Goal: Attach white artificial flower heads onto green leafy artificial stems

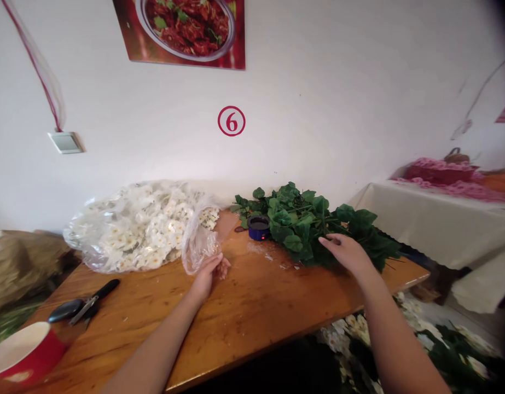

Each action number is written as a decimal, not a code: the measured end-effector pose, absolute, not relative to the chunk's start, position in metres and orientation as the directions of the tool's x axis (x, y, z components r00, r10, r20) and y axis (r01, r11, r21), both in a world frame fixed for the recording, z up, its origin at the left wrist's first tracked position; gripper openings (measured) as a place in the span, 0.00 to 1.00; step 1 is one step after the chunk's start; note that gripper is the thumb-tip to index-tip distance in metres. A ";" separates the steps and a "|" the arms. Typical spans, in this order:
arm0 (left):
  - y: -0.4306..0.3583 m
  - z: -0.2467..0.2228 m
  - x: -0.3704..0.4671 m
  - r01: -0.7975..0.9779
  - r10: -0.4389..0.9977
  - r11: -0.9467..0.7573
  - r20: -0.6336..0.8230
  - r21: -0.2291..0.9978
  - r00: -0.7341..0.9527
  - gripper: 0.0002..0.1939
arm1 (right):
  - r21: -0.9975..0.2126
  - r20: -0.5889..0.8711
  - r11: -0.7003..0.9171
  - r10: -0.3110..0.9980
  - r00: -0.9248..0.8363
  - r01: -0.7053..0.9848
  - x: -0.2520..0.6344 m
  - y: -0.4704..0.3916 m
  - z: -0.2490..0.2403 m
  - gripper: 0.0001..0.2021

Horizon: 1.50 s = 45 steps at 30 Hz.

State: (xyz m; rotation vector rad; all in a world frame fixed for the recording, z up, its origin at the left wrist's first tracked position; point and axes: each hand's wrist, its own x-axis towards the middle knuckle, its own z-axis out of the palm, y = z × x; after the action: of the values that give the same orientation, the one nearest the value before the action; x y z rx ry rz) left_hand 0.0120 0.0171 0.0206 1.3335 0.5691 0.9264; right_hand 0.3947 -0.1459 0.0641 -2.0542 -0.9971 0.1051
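My left hand (211,272) is by the table's middle, at the open mouth of a clear plastic bag (195,246). Its fingers are loosely curled, and I see nothing held in them. White artificial flowers (141,227) with yellow centres fill the bag. My right hand (346,250) reaches into a heap of green artificial leaves (301,219), its thumb and fingers closed around a leaf stem; the fingertips are partly lost among the foliage. Between the bag and the leaves stands a small blue pot (259,227) with a dark top and a lit red light.
On the wooden table (252,312), pliers (86,306) lie beside a dark rounded object (65,310) and a red paper cup (28,350) at the left. More white flowers (424,328) are below the right edge. A cloth-covered table (416,219) stands beyond.
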 end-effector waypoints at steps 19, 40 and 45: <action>0.014 0.022 0.013 -0.134 0.774 -0.120 0.177 0.984 0.608 0.21 | -0.684 0.530 -0.015 0.678 0.510 0.730 0.344 -0.141 0.054 0.13; 0.013 0.034 0.007 -0.145 0.889 -0.378 0.402 0.914 0.219 0.12 | -0.864 0.347 0.228 0.915 0.205 0.448 0.155 -0.147 0.069 0.14; 0.018 0.032 0.007 -0.142 0.907 -0.314 0.341 0.939 0.248 0.14 | -0.516 0.292 -0.050 0.928 0.230 0.855 0.180 -0.146 0.052 0.19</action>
State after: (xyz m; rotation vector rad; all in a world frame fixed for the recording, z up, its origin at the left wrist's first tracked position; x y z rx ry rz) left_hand 0.0070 0.0181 0.0323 1.4891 0.7539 1.2804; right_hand 0.1804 -0.1461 0.0519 -1.9105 -1.6343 0.1581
